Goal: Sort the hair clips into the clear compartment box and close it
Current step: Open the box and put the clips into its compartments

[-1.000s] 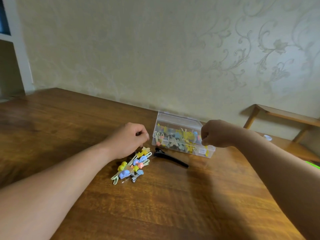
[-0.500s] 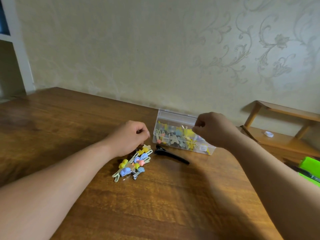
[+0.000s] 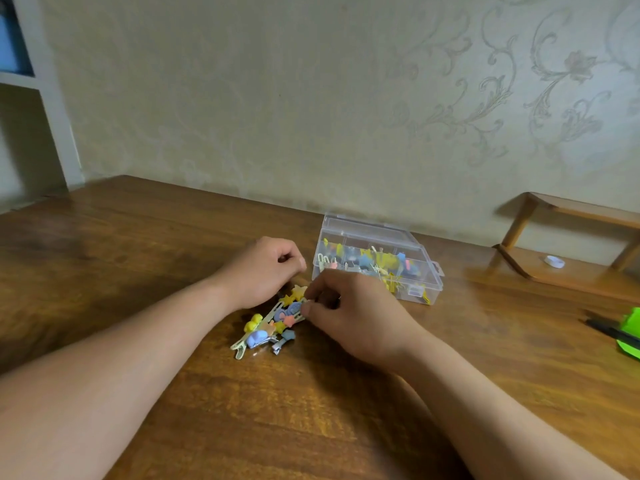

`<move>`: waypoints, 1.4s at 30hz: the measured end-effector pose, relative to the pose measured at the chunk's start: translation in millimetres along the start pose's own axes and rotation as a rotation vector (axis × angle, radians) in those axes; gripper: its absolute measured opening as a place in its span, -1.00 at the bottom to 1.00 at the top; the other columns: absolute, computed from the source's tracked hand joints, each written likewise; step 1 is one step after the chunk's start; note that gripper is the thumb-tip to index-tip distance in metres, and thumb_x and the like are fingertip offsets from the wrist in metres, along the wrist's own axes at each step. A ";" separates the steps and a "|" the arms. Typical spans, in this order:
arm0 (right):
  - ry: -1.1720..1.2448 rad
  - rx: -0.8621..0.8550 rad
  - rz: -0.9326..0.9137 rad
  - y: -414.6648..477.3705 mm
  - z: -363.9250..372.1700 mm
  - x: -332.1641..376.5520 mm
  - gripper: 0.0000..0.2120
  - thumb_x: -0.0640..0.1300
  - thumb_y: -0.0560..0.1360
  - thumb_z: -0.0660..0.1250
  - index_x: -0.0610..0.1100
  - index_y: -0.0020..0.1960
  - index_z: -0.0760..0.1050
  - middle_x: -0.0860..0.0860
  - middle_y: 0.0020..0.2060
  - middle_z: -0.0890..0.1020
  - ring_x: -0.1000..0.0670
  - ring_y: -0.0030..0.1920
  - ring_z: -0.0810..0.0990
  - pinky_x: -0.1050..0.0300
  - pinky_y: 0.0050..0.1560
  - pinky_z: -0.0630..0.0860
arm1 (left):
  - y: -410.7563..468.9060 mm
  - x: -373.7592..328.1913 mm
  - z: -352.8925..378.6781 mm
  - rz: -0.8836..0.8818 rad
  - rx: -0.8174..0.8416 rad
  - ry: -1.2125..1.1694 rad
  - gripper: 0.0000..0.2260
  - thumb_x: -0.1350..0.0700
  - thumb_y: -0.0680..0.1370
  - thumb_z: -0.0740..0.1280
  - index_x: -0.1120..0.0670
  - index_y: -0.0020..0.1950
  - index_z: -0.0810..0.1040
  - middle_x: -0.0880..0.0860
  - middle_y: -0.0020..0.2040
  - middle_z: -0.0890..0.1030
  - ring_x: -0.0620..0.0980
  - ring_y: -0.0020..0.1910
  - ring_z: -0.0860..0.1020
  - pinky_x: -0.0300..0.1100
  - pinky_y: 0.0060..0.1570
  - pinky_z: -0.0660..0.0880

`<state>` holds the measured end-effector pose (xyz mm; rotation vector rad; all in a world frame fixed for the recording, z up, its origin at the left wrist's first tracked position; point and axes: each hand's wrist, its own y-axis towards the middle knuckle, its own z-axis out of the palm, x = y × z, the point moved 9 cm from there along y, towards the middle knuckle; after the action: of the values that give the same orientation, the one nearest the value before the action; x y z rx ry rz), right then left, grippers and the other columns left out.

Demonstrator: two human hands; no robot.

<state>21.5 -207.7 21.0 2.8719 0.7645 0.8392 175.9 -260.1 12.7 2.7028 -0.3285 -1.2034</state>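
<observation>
A small pile of pastel hair clips (image 3: 268,329) lies on the wooden table (image 3: 311,410). Behind it to the right stands the clear compartment box (image 3: 417,292), its lid tipped back, with several coloured clips inside. My left hand (image 3: 263,271) hovers over the pile's far end, fingers curled into a loose fist with nothing visible in it. My right hand (image 3: 353,313) rests at the pile's right edge, its thumb and fingertips pinched on the end of a pale clip. The long black clip is hidden under my right hand.
A low wooden rack (image 3: 561,237) stands at the far right with a small white roll (image 3: 554,262) on its lower board. A bright green object (image 3: 632,332) with a black strap lies at the right edge. The wall runs close behind the box.
My right hand has come down and left from above the box to the pile's right edge, covering the black clip. My left hand has barely moved.
</observation>
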 end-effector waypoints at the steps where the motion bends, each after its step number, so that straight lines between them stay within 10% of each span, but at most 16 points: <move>1: 0.007 0.018 -0.013 -0.5 2.9 2.2 -0.81 0.10 0.61 0.42 0.12 0.20 0.62 0.18 -0.08 0.67 0.17 -0.09 0.63 0.18 -0.08 0.58 | 0.4 0.3 0.2 0.000 0.001 -0.007 -0.82 0.03 0.71 0.33 -0.09 -0.01 0.71 -0.19 -0.08 0.68 -0.20 -0.05 0.60 -0.19 -0.11 0.45; 27: -0.369 0.076 -0.293 -11.3 3.0 30.7 -0.87 0.04 0.65 0.31 0.01 0.09 0.56 0.09 -0.05 0.56 0.03 -0.14 0.58 0.09 -0.21 0.54 | -4.6 -2.3 -1.8 -0.019 -0.001 -0.016 -0.83 0.01 0.70 0.33 -0.09 -0.01 0.70 -0.04 -0.19 0.71 -0.09 -0.11 0.66 -0.12 -0.07 0.53; 38: 0.060 -0.364 0.198 -4.0 -112.5 -54.4 -0.91 -0.01 0.60 0.40 -0.01 -0.01 0.64 0.06 -0.22 0.74 0.05 -0.22 0.71 0.03 -0.15 0.66 | -2.0 -0.4 -0.7 -0.017 0.002 0.017 -0.82 0.00 0.72 0.30 -0.11 0.04 0.69 -0.12 -0.11 0.70 -0.15 -0.08 0.64 -0.15 -0.10 0.53; 42: -0.110 -0.265 0.391 5.9 -130.8 -94.1 -0.85 -0.04 0.58 0.42 -0.06 -0.12 0.68 -0.01 -0.31 0.69 -0.01 -0.35 0.61 0.13 -0.37 0.53 | -2.0 -0.5 0.1 -0.017 0.017 -0.003 -0.82 0.00 0.71 0.30 -0.10 0.01 0.69 -0.08 -0.18 0.70 -0.12 -0.13 0.64 -0.14 -0.14 0.50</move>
<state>-112.4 -268.6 87.1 2.8284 0.0675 0.7377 175.8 -258.0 12.6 2.7236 -0.3189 -1.2154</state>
